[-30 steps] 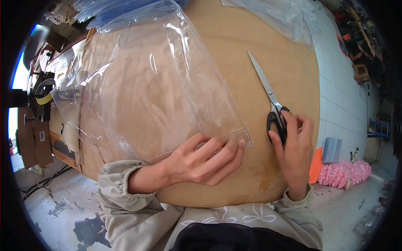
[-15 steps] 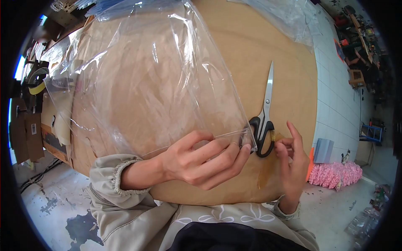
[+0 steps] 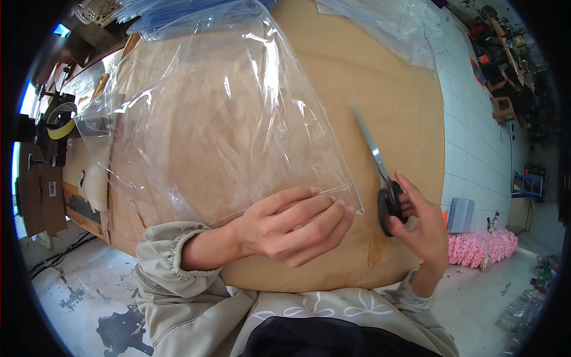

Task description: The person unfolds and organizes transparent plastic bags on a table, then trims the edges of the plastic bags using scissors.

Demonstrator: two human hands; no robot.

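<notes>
A large clear plastic bag [image 3: 202, 113] is spread over the brown work surface, its near corner pointing toward the right. My left hand [image 3: 294, 226] pinches the bag's near edge close to that corner, with the thumb hidden beneath the fingers. To the right of the corner, my right hand [image 3: 422, 223] grips the black handles of a pair of scissors [image 3: 378, 156]. The scissors' blades point away from me and slightly left, apart from the plastic, and look closed.
Brown paper [image 3: 398, 113] covers the table. Bluish plastic sheets [image 3: 178, 18] lie stacked at the far left, and more clear plastic [image 3: 386, 27] at the far right. A tape roll [image 3: 61, 122] is on the left. Pink fluffy material [image 3: 482, 247] lies beyond the right edge.
My right hand has taken hold of the scissors, which lay on the table, and their tip has swung left. My left hand still pinches the bag's edge.
</notes>
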